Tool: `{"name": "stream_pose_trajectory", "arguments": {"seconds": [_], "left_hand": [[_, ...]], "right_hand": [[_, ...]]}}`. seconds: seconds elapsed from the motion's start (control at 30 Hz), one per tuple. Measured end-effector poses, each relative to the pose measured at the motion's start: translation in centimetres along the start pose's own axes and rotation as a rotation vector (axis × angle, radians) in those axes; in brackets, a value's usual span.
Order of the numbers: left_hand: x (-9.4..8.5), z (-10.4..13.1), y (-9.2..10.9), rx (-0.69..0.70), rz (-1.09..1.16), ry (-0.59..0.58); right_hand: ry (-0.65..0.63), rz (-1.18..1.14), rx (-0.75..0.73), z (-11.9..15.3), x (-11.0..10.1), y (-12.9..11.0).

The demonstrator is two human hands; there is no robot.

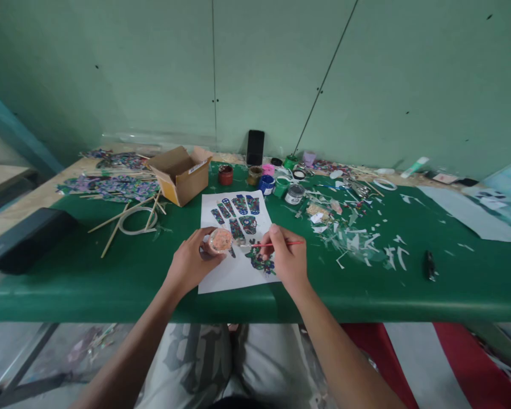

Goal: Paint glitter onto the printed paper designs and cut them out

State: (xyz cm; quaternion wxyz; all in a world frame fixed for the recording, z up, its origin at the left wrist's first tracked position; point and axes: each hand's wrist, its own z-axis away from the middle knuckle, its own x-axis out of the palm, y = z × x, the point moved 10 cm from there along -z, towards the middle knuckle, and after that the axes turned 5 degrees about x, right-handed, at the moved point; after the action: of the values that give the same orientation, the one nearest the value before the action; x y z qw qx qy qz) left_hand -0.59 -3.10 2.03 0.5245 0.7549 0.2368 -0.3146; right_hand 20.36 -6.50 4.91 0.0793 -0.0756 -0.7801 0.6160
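My left hand [196, 253] is wrapped round a small jar [220, 241] with a pale orange, speckled top, tilted over the paper. In my right hand [287, 253] is a thin red paintbrush [292, 243], pinched between the fingers; its tip points left toward the jar. Beneath both hands lies a white sheet of paper [215, 278]. Several dark, multicoloured cut-out pieces [249, 224] with blue edges rest on the sheet. A larger green and purple patterned piece [259, 264] sits by my right hand, partly covered by it.
Behind the sheet stand open paint jars: red [225, 175], blue [266, 183], green [281, 186] and grey [295, 193]. A cardboard box [183, 176] and wooden sticks [114, 230] are at left. Paper scraps [366, 244] spread at right, near a black cutter [430, 266]. A phone [255, 146] leans on the wall.
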Motion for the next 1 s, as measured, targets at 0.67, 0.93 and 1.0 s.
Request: {"name": "stream_pose_trajectory", "arguments": {"seconds": [0.67,0.93,1.0], "left_hand": [[0.1,0.3,0.5,0.113,0.023,-0.011],[0.1,0.2,0.5,0.097,0.022,-0.011],[0.1,0.2,0.5,0.094,0.02,-0.01]], "right_hand": [[-0.111,0.177,-0.017,-0.4,5.3,0.4],[-0.12,0.14,0.01,-0.7,5.3,1.3],[-0.139,0.102,0.028,-0.8,5.4,1.3]]}}
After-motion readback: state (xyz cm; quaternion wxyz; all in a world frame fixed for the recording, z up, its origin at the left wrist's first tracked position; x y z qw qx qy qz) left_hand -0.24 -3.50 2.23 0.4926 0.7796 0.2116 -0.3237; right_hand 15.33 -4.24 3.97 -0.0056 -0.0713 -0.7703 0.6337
